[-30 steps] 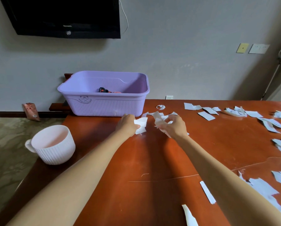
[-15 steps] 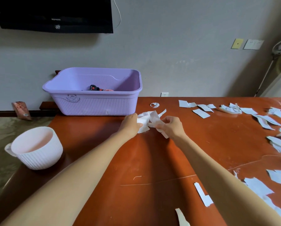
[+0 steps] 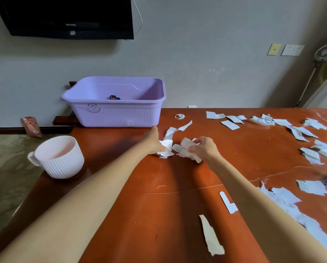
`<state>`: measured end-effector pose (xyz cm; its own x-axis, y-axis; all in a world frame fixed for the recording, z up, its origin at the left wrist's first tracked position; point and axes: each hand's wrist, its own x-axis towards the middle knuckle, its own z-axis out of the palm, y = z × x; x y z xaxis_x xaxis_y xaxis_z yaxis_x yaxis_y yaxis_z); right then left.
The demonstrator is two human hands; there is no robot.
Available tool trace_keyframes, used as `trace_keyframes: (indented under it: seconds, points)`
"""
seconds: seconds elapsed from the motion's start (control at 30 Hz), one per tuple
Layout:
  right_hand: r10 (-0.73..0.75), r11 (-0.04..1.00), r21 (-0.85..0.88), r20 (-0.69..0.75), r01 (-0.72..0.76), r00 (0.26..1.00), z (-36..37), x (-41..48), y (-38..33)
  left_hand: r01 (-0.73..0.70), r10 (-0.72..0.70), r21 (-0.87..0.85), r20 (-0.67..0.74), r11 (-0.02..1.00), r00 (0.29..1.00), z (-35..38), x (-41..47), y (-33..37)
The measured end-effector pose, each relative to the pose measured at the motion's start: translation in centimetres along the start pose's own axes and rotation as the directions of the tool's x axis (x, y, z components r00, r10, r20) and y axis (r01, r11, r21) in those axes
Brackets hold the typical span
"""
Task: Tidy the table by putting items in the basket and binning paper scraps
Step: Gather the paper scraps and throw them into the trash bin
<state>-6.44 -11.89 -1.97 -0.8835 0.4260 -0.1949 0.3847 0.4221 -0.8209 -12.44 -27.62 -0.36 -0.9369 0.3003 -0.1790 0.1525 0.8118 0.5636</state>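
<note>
Left hand (image 3: 155, 142) and right hand (image 3: 204, 149) now part, each clutching gathered scraps (image 3: 185, 149), ready for the white bin (image 3: 59, 164)

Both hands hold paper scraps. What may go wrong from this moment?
1. The left hand and right hand grip loose bunches, the left bunch and right bunch; pieces may slip out on the way to the white bin.
2. The white bin stands at the table edge; a swinging forearm might knock it off.
</note>
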Motion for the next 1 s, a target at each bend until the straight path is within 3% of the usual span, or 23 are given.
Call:
trace_keyframes:
  seconds: [0.13, 0.27, 0.47, 0.67, 1.0]
  points:
    - [0.036, 0.974, -0.224, 0.032, -0.028, 0.999, -0.4, -0.4, -0.3, -0.04, 0.036, 0.06, 0.059, 0.997, 0.998, 0.6, 0.5, 1.0]
    - [0.033, 0.949, -0.314, 0.035, -0.02, 0.999, -0.8, -0.5, -0.5, -0.022, 0.021, 0.051, 0.007, 0.998, 1.0, 1.5, 1.3, 1.5]
    - [0.021, 0.96, -0.279, 0.023, -0.014, 1.0, -0.9, -1.3, -0.2, -0.002, -0.001, -0.09, -0.033, 0.996, 0.999, 1.8, 0.8, 0.8]
    - [-0.049, 0.977, -0.21, 0.002, 0.049, 0.999, -0.1, -3.1, -1.0, 0.015, -0.098, -0.36, -0.216, 0.933, 0.972, -0.1, -2.6, -0.2]
    - [-0.19, 0.979, -0.052, 0.088, 0.195, 0.978, 5.1, -10.5, -4.0, -0.068, -0.133, -0.467, -0.384, 0.882, 0.914, -4.8, -12.9, -6.8]
